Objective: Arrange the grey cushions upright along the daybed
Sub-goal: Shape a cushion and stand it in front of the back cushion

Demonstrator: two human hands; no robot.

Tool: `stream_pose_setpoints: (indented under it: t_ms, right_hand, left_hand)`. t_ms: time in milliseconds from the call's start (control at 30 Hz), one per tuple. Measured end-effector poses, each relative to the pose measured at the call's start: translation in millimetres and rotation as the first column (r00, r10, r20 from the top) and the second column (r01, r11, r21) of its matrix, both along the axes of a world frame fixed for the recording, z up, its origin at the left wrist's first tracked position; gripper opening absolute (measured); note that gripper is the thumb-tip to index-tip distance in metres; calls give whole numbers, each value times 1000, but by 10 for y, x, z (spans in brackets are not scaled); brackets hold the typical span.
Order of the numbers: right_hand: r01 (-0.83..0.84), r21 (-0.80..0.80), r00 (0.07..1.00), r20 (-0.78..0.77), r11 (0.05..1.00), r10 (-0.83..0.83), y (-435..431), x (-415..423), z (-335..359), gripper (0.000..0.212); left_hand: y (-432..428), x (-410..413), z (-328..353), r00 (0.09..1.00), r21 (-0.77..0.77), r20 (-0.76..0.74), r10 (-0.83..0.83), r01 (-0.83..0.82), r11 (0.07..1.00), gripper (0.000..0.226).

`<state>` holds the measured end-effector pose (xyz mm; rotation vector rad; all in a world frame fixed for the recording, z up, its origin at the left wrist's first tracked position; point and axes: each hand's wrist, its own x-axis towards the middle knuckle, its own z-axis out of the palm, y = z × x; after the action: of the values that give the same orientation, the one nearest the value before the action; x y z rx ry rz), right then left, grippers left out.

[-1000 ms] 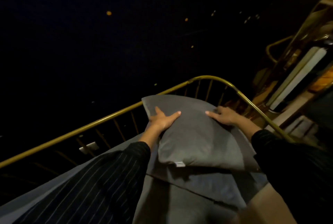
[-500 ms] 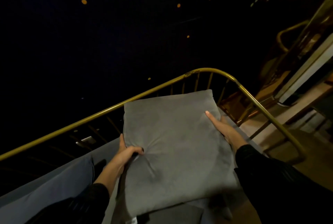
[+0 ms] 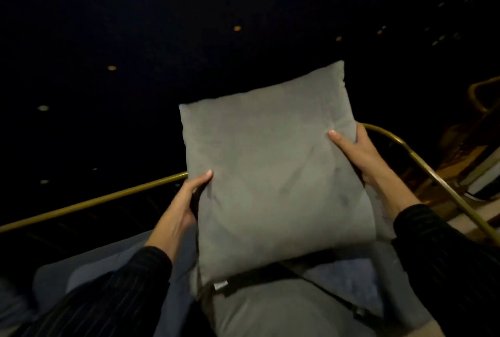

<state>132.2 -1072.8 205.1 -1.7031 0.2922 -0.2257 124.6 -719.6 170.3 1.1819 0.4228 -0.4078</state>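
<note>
I hold a square grey cushion (image 3: 273, 171) upright in front of me, its top corner above the daybed's brass rail (image 3: 94, 201). My left hand (image 3: 184, 206) grips its left edge, thumb on the front. My right hand (image 3: 357, 152) clamps the right edge higher up. Below it, another grey cushion (image 3: 270, 312) lies flat on the daybed. A bluish-grey cushion (image 3: 349, 279) lies beside that one, under the held cushion's lower right corner.
The brass rail curves round on the right (image 3: 433, 177) and closes the daybed's end. Beyond it on the right are dim wooden furniture and a pale floor (image 3: 484, 182). The background is dark with small points of light.
The cushion has gone from lying on the pile to being lifted and tipped upright, higher than before. My hands moved from its top face to its side edges.
</note>
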Motion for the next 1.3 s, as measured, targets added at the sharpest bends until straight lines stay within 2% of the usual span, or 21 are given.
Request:
stream_pose_setpoints:
  t_ms: [100, 200, 267, 333, 433, 567, 667, 767, 867, 1000, 1067, 1133, 1200, 1267, 1300]
  right_hand:
    - [-97, 81, 995, 43, 992, 94, 748, 161, 49, 87]
    - [-228, 167, 974, 31, 959, 226, 1546, 281, -32, 91]
    - [-309, 178, 950, 9, 934, 313, 2045, 317, -111, 101]
    - [-364, 189, 929, -2, 912, 371, 2474, 365, -180, 110]
    - [-394, 185, 917, 8, 900, 399, 2969, 502, -219, 91]
    - [-448, 193, 892, 37, 873, 450, 3459, 687, -220, 94]
    - [-480, 207, 874, 29, 852, 485, 3754, 793, -294, 106]
    - [-474, 206, 870, -39, 856, 491, 3969, 814, -529, 121]
    - [-453, 210, 865, -132, 867, 484, 4081, 733, -1007, 112]
    - [-464, 173, 829, -259, 869, 495, 4115, 578, -1497, 112]
    - [-481, 160, 808, -301, 862, 506, 4112, 635, -1507, 129]
    - [-486, 178, 788, -333, 855, 517, 4144, 752, -1442, 143]
    - [-458, 170, 812, -319, 873, 488, 4206, 841, -1399, 125]
    - [-399, 129, 858, -296, 908, 419, 4253, 874, -1420, 99]
    - [-368, 93, 877, -295, 925, 379, 4264, 871, -1462, 96]
  left_hand:
    - [884, 43, 223, 989, 112, 133, 66, -81, 990, 63]
    - [1809, -26, 364, 977, 184, 199, 74, -111, 977, 87]
    - [2308, -112, 403, 979, 237, 187, 78, -122, 964, 93]
    - [2680, -220, 383, 981, 281, 177, 78, -126, 951, 85]
    - [3075, -348, 255, 980, 298, 169, 107, -155, 942, 77]
    - [3596, -331, 181, 943, 244, 226, 246, -299, 922, 110]
    - [3917, -201, 99, 907, 235, 297, 298, -372, 898, 92]
    - [4108, -106, -128, 907, 233, 295, 300, -373, 898, 93]
    - [4143, -137, -562, 927, 257, 189, 323, -364, 895, 99]
    - [3994, -253, -1069, 942, 222, 52, 332, -335, 916, 77]
    - [4006, -138, -1126, 929, 226, 83, 360, -369, 902, 70]
    - [4020, 14, -1068, 920, 316, 128, 370, -391, 864, 84]
    - [3999, 122, -1037, 913, 419, 121, 390, -403, 814, 109]
    - [3944, 145, -1056, 903, 547, 92, 419, -397, 737, 111]
    - [3922, 140, -1067, 895, 620, 76, 440, -388, 681, 111]
